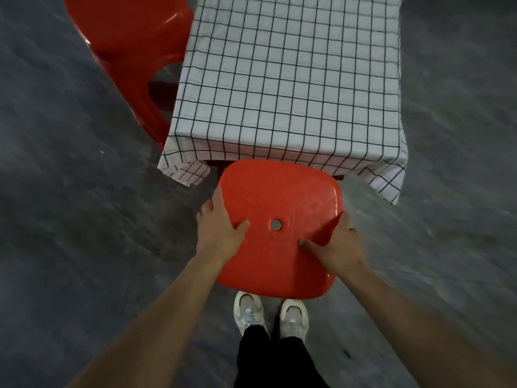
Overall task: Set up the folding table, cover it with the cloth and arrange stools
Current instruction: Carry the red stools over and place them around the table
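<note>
The grey floor point(70, 191) spread out on every side. A white cloth with a dark check point(293, 79) lay draped over the table, which was almost wholly hidden beneath it, with the corners hanging loose at the near edge. A red stool point(131, 51) stood just beside the table's left side. A second red stool point(282, 197) was at the near side, the far edge of its seat meeting the hanging cloth. The left hand point(221, 231) gripped the seat's left edge, thumb on top and fingers wrapped over the rim. The right hand point(335, 247) gripped the right edge likewise. Two pale shoes point(249, 312) stood just behind the seat, which had a small round hole point(276, 224) between the two thumbs
</note>
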Action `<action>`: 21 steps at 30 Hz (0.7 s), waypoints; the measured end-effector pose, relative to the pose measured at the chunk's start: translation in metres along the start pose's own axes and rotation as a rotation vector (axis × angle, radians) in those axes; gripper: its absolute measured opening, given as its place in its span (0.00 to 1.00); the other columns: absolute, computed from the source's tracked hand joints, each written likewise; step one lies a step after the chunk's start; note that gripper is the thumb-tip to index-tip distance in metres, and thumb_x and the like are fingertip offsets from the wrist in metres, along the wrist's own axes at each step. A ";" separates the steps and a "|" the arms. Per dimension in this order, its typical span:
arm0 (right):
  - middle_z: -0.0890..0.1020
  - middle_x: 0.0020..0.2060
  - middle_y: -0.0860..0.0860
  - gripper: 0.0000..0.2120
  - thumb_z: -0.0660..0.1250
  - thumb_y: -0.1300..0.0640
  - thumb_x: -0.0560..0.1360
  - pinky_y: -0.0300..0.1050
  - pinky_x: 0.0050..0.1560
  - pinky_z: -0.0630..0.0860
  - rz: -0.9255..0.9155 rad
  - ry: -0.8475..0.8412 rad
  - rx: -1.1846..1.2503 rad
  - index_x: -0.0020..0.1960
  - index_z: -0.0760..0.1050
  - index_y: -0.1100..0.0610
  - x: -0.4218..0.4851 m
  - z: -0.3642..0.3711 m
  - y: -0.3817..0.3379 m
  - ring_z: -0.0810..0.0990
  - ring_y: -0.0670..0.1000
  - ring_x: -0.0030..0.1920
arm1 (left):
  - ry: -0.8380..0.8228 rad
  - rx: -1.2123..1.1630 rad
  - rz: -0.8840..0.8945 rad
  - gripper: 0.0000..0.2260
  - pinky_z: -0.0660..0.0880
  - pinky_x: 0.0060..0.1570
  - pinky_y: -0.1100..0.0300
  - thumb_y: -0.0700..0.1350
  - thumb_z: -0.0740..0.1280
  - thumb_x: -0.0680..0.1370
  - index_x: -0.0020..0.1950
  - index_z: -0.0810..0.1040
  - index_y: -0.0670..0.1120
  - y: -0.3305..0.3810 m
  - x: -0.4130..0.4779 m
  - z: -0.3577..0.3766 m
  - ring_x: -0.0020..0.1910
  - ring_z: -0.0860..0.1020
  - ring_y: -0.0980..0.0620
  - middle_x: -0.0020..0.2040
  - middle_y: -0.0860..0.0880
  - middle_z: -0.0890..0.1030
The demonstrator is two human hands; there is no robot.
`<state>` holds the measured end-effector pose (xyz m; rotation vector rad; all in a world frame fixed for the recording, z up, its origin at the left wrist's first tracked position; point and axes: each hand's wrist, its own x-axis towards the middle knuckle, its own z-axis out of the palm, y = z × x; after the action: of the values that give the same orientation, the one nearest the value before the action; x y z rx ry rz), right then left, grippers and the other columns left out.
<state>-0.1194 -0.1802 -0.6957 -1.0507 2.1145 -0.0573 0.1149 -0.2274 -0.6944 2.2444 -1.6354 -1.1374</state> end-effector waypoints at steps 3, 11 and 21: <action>0.70 0.63 0.59 0.54 0.79 0.38 0.61 0.58 0.54 0.76 -0.065 0.045 0.068 0.74 0.48 0.45 0.001 -0.004 -0.004 0.73 0.62 0.62 | 0.013 0.030 0.007 0.46 0.67 0.65 0.38 0.57 0.74 0.69 0.78 0.47 0.60 -0.006 0.000 -0.001 0.68 0.66 0.39 0.71 0.42 0.65; 0.56 0.73 0.58 0.69 0.77 0.30 0.57 0.67 0.63 0.68 0.113 0.070 0.061 0.77 0.32 0.49 -0.009 0.020 -0.028 0.61 0.63 0.72 | 0.047 0.079 -0.120 0.61 0.67 0.65 0.35 0.68 0.77 0.57 0.77 0.40 0.60 0.004 -0.018 0.019 0.72 0.61 0.38 0.74 0.42 0.59; 0.61 0.71 0.61 0.66 0.78 0.32 0.57 0.69 0.64 0.70 0.115 0.142 0.059 0.78 0.40 0.49 -0.021 0.025 -0.023 0.63 0.65 0.70 | 0.052 0.142 -0.151 0.62 0.65 0.63 0.34 0.68 0.78 0.56 0.77 0.41 0.58 0.001 -0.017 0.023 0.70 0.62 0.36 0.71 0.38 0.62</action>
<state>-0.0798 -0.1732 -0.6926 -0.9119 2.2830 -0.1404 0.0973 -0.2059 -0.7017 2.5022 -1.5968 -1.0133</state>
